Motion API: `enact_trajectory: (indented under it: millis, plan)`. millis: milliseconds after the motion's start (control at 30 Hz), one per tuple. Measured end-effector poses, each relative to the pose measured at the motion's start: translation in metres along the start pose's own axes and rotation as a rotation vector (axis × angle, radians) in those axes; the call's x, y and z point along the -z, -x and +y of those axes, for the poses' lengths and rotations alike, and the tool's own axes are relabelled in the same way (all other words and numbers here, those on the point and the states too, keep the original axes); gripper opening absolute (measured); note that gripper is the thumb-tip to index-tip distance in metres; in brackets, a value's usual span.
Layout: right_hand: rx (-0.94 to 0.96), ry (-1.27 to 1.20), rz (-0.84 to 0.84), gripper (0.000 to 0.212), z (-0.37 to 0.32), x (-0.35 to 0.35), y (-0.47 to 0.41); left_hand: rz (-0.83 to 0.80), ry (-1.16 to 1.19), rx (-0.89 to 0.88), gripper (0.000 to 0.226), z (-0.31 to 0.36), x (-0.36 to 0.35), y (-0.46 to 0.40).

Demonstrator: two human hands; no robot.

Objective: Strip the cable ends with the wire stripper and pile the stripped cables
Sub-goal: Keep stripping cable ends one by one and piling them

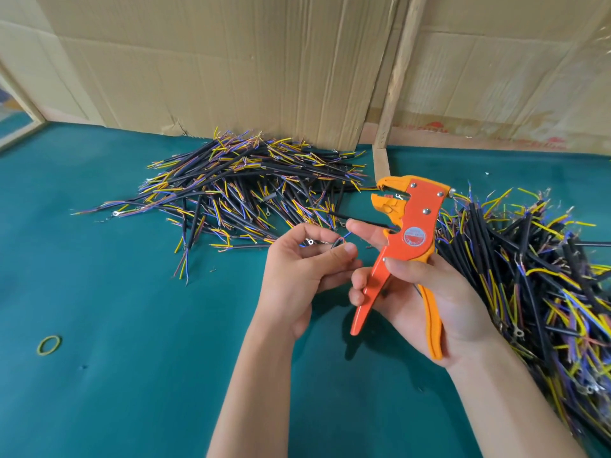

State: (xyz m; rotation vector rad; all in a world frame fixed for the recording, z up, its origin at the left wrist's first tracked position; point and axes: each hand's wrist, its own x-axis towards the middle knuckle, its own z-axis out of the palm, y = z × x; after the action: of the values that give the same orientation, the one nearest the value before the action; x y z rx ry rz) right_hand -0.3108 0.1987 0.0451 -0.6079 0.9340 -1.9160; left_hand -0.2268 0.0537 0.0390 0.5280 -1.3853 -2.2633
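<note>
1. Our right hand [426,292] grips the orange wire stripper [405,246]; our left hand [304,266] pinches a thin black cable [360,220].
2. Heaps of black multicoloured-core cables flank us: far pile [244,186], right pile [542,276].
3. The green bench [132,325], holding a yellow rubber band [49,344], ends at a cardboard wall [231,61].

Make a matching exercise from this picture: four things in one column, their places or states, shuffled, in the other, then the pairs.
Things:
1. wire stripper
2. rubber band
3. left hand
4. cable pile against the cardboard

Places or states:
A. lies alone on the green table, near left
B. far side of the table, left of the wooden post
C. gripped in the right hand
D. pinches a cable end

Pairs: 1-C, 2-A, 3-D, 4-B
</note>
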Motion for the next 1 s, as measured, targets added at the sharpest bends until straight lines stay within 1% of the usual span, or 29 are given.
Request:
enact_trajectory:
  millis: [133,267,333,433,533,600,833,1000]
  plan:
    - [0.003,0.005,0.000,0.067,-0.001,0.002,0.001,-0.005,0.009,-0.022,0.019,0.002,0.001,0.000]
    - [-0.008,0.012,0.053,0.052,-0.005,0.006,0.004,0.021,-0.048,-0.090,0.017,0.003,0.004,0.000]
    - [-0.057,0.033,0.121,0.049,-0.008,0.008,0.006,0.059,-0.081,-0.135,0.016,0.003,0.007,-0.001]
    - [-0.175,0.073,0.180,0.052,-0.011,0.010,0.008,0.113,-0.137,-0.217,0.018,0.001,0.009,-0.003]
    - [-0.291,0.134,0.114,0.051,-0.010,0.006,0.009,0.128,-0.214,-0.300,0.016,0.000,0.008,-0.005]
    - [-0.325,0.160,0.063,0.050,-0.008,0.002,0.008,0.124,-0.258,-0.330,0.016,-0.001,0.008,-0.006]
    - [-0.322,0.146,0.030,0.043,-0.010,0.002,0.008,0.138,-0.474,-0.410,0.023,-0.004,0.011,-0.007]
    - [-0.319,0.169,0.033,0.042,-0.011,0.004,0.009,0.138,-0.491,-0.426,0.021,-0.004,0.012,-0.007]
